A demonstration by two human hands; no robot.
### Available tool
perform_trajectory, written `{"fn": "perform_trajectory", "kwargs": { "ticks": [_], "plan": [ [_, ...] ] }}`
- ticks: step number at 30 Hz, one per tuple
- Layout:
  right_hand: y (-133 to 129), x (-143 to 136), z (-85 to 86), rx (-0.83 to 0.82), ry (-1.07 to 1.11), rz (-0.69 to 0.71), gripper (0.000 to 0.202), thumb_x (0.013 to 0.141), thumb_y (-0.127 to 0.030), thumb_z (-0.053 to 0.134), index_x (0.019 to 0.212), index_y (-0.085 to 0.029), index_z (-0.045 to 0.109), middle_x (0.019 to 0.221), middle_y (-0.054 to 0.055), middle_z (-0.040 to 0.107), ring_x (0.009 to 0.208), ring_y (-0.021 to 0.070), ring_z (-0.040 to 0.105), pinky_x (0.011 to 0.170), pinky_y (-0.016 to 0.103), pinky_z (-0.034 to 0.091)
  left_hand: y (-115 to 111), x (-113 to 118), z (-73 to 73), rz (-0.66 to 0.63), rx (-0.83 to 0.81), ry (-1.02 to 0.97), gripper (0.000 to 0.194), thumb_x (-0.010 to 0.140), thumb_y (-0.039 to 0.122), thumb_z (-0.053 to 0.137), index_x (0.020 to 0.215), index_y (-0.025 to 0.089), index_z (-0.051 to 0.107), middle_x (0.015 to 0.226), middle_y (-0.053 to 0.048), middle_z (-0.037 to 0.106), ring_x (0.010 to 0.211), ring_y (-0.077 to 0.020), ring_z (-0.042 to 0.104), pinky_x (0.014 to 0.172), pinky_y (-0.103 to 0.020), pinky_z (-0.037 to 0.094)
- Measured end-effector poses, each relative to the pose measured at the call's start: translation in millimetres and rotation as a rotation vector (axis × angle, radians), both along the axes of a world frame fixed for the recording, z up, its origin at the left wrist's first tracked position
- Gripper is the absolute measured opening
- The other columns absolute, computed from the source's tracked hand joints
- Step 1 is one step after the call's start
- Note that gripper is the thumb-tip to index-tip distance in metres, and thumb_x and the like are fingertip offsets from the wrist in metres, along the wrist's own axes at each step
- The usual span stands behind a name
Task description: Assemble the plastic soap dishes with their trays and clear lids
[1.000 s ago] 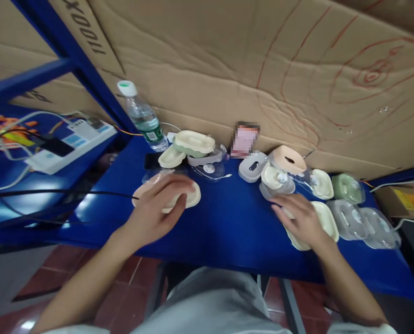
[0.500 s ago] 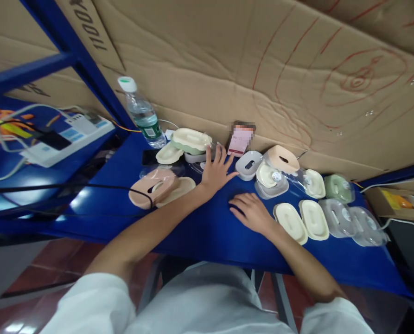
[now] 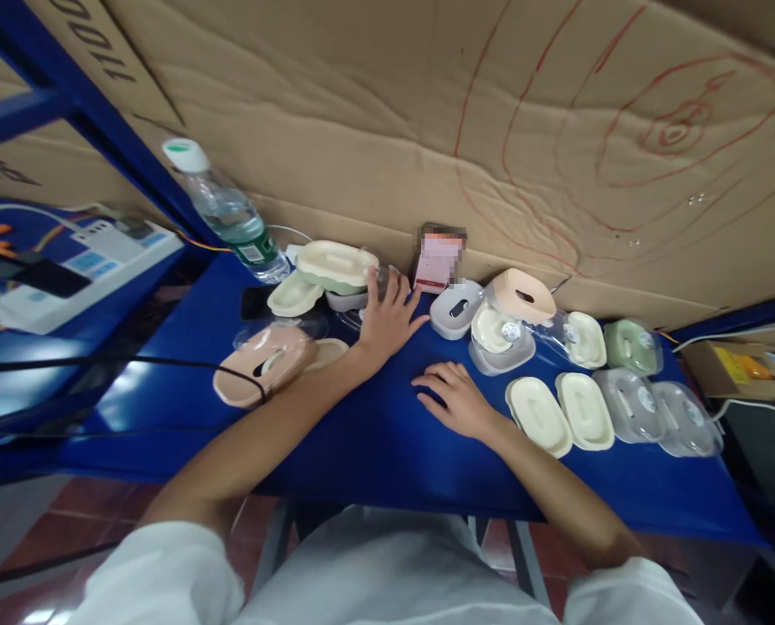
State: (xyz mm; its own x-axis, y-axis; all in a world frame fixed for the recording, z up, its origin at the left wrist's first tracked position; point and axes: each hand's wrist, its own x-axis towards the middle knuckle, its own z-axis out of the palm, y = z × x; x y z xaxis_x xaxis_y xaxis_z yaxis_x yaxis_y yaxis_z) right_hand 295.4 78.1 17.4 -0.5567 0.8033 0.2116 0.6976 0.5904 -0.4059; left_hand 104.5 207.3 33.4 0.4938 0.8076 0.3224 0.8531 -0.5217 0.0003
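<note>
Left hand (image 3: 389, 319): was spread open beside the cream dish (image 3: 336, 259); contact was unclear
Right hand (image 3: 457, 401): lay loosely open on the blue table (image 3: 387, 451)
Cream dish: sat stacked near the bottle (image 3: 234, 221)

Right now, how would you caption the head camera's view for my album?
Left hand spread beside stacked plastic dishes, right hand palm-down over a blue table, near two cream dishes.

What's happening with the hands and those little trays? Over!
Left hand: spread beside stacked cream tray, contact unclear. Right hand: nothing held, near two cream trays. Black cable: passing in front of peach lid.
</note>
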Motion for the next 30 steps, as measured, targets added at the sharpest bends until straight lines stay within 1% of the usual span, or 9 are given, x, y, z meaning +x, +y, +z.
{"fn": "perform_trajectory", "kwargs": {
  "ticks": [6, 9, 13, 17, 21, 23, 25, 28, 30],
  "plan": [
    [0.3, -0.1, 0.8, 0.002, 0.001, -0.002, 0.027, 0.112, -0.034, 0.055, 0.13, -0.022, 0.071, 0.12, 0.011, 0.072, 0.109, 0.0259, 0.064, 0.093, 0.042, 0.045, 2.4, 2.0, 0.5, -0.005, -0.022, -0.011, 0.065, 0.112, 0.049, 0.044, 0.165, 0.011, 0.046, 0.167, -0.028, 0.045, 0.162, -0.048, 0.031, 0.129, -0.08, 0.002],
    [0.2, 0.2, 1.5, 0.001, 0.002, 0.002, 0.027, 0.112, -0.034, 0.055, 0.13, -0.022, 0.071, 0.12, 0.01, 0.072, 0.108, 0.0257, 0.064, 0.093, 0.042, 0.046, -2.2, 1.7, 3.6, 0.002, -0.029, -0.023, 0.065, 0.112, 0.048, 0.046, 0.165, 0.012, 0.046, 0.168, -0.027, 0.045, 0.163, -0.0471, 0.03, 0.13, -0.078, 0.002],
    [0.3, 0.6, 2.0, -0.012, -0.007, 0.003, 0.026, 0.112, -0.034, 0.056, 0.13, -0.023, 0.071, 0.12, 0.01, 0.071, 0.108, 0.0256, 0.064, 0.093, 0.042, 0.046, -20.7, -2.8, 13.2, -0.016, -0.02, -0.048, 0.062, 0.112, 0.049, 0.047, 0.165, 0.018, 0.047, 0.171, -0.025, 0.042, 0.163, -0.0452, 0.031, 0.13, -0.079, 0.003],
    [0.4, 1.1, 1.3, -0.013, 0.002, -0.003, 0.024, 0.111, -0.033, 0.058, 0.128, -0.024, 0.072, 0.12, 0.009, 0.072, 0.108, 0.0256, 0.064, 0.093, 0.042, 0.046, -47.3, -16.6, 23.3, -0.025, -0.006, -0.067, 0.061, 0.112, 0.05, 0.046, 0.165, 0.019, 0.047, 0.172, -0.026, 0.04, 0.163, -0.0454, 0.033, 0.129, -0.08, 0.006],
    [0.3, 1.7, 0.2, -0.011, 0.012, -0.004, 0.023, 0.111, -0.033, 0.058, 0.128, -0.024, 0.071, 0.121, 0.01, 0.072, 0.11, 0.0262, 0.065, 0.094, 0.042, 0.046, -75.4, -50.0, 26.7, -0.014, 0.016, -0.127, 0.06, 0.111, 0.049, 0.05, 0.163, 0.02, 0.05, 0.168, -0.025, 0.045, 0.158, -0.0443, 0.041, 0.13, -0.074, 0.02],
    [0.3, 1.9, -0.4, -0.014, 0.015, 0.0, 0.023, 0.111, -0.033, 0.058, 0.129, -0.025, 0.071, 0.121, 0.01, 0.072, 0.111, 0.0261, 0.065, 0.094, 0.042, 0.047, -87.5, -75.3, 25.4, -0.039, 0.008, -0.2, 0.058, 0.109, 0.049, 0.054, 0.16, 0.02, 0.052, 0.165, -0.024, 0.047, 0.156, -0.0416, 0.045, 0.129, -0.068, 0.031],
    [0.3, 1.9, -1.2, -0.017, 0.019, 0.001, 0.023, 0.111, -0.032, 0.057, 0.129, -0.025, 0.071, 0.121, 0.01, 0.072, 0.11, 0.0258, 0.065, 0.094, 0.042, 0.047, -97.1, -102.7, 22.3, -0.087, 0.017, -0.304, 0.053, 0.108, 0.044, 0.057, 0.156, 0.02, 0.054, 0.162, -0.023, 0.049, 0.154, -0.0376, 0.047, 0.126, -0.06, 0.04],
    [0.1, 1.8, -1.7, -0.007, 0.019, -0.001, 0.024, 0.112, -0.033, 0.056, 0.129, -0.024, 0.07, 0.12, 0.01, 0.071, 0.109, 0.0256, 0.065, 0.093, 0.042, 0.047, -108.6, -136.3, 14.1, -0.001, 0.081, -0.45, 0.05, 0.106, 0.036, 0.062, 0.153, 0.02, 0.055, 0.16, -0.023, 0.048, 0.152, -0.0362, 0.049, 0.123, -0.056, 0.044],
    [-0.1, 2.0, -1.6, -0.007, 0.013, -0.003, 0.024, 0.112, -0.033, 0.055, 0.13, -0.025, 0.07, 0.121, 0.01, 0.071, 0.109, 0.0256, 0.066, 0.094, 0.042, 0.047, -116.0, -147.8, 6.4, 0.106, 0.106, -0.473, 0.053, 0.104, 0.038, 0.065, 0.152, 0.019, 0.056, 0.161, -0.024, 0.047, 0.152, -0.0391, 0.048, 0.124, -0.061, 0.04]
  ]
}}
